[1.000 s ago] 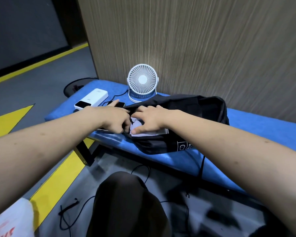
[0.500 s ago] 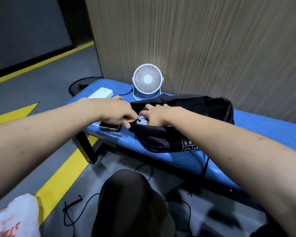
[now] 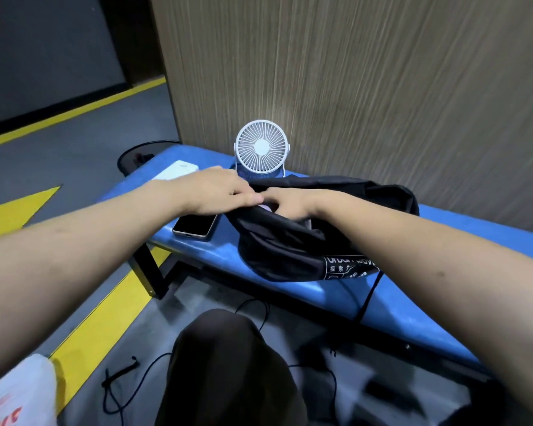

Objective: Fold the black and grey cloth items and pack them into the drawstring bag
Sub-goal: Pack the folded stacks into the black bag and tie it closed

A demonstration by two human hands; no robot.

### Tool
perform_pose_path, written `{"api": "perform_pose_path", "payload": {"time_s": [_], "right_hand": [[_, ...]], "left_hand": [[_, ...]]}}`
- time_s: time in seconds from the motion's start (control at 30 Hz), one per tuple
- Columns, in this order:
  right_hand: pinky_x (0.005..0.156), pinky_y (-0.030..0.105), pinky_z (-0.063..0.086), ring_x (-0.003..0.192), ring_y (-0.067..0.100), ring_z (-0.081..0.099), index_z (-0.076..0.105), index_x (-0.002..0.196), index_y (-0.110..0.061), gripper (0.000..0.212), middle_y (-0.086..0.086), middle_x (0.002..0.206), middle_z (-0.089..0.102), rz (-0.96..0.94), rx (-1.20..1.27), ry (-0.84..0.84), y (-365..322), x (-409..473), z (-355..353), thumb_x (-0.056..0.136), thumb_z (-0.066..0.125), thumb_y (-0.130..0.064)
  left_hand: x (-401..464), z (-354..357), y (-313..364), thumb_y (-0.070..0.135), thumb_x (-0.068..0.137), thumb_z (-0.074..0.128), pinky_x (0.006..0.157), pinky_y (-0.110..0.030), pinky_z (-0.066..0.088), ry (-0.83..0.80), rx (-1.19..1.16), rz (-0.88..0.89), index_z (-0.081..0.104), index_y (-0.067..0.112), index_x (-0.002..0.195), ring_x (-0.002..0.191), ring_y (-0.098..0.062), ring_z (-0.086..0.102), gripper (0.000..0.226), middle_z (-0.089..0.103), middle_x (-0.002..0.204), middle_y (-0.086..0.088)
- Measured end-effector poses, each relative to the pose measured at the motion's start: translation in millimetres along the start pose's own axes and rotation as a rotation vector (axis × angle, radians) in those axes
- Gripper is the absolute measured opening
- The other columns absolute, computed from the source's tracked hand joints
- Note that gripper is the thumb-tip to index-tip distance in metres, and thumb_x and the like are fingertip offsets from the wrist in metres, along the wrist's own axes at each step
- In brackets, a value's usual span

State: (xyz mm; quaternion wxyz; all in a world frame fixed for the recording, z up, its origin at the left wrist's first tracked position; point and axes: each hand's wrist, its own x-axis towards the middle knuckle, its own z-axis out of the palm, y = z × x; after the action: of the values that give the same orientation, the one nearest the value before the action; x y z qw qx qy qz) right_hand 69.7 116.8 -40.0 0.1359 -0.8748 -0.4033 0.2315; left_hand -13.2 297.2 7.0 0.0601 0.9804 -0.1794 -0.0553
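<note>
Bag: black drawstring bag of thin fabric (image 3: 290,247) lies on the blue padded bench (image 3: 474,229), long axis approx. left-right along the bench, mouth turned to the left end, printed label at its near edge
Left hand (image 3: 216,192): at the left rim of the bag mouth, fingers curled and pressed together on the black edge, seems to pinch it and hold the mouth open; the exact contact is hidden under the knuckles
Right hand (image 3: 293,204): reaches from the right, fingers go down inside the mouth, so if they grip sth. I cannot tell
Cloth: a small pale grey cloth piece (image 3: 268,207) shows between both hands, just inside the opening, touching the right fingers; the rest is hidden in the bag
Key relation: the cloth lies right of the left hand's grip and under the right hand, the bag body goes further right; right hand is nearer, so the push should go rightwards, deeper along the bag axis
Beside: dark smartphone (image 3: 194,226) just left of the bag; white round desk fan (image 3: 261,147) behind
</note>
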Motion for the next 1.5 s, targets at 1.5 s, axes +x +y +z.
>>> {"api": "perform_pose_path", "payload": {"time_s": [1.5], "right_hand": [[0.113,0.064,0.021,0.121,0.031,0.047,0.063,0.123,-0.02,0.032,0.009,0.126,0.057,0.491,-1.181,0.39,77,-62,-52,0.098,0.048,-0.031]], "left_hand": [[41,3,10,0.022,0.103,0.036,0.068,-0.039,0.032,0.684,-0.024,-0.371,0.043,0.015,0.107,0.076,-0.033,0.048,0.011,0.054,0.086,-0.005]]}}
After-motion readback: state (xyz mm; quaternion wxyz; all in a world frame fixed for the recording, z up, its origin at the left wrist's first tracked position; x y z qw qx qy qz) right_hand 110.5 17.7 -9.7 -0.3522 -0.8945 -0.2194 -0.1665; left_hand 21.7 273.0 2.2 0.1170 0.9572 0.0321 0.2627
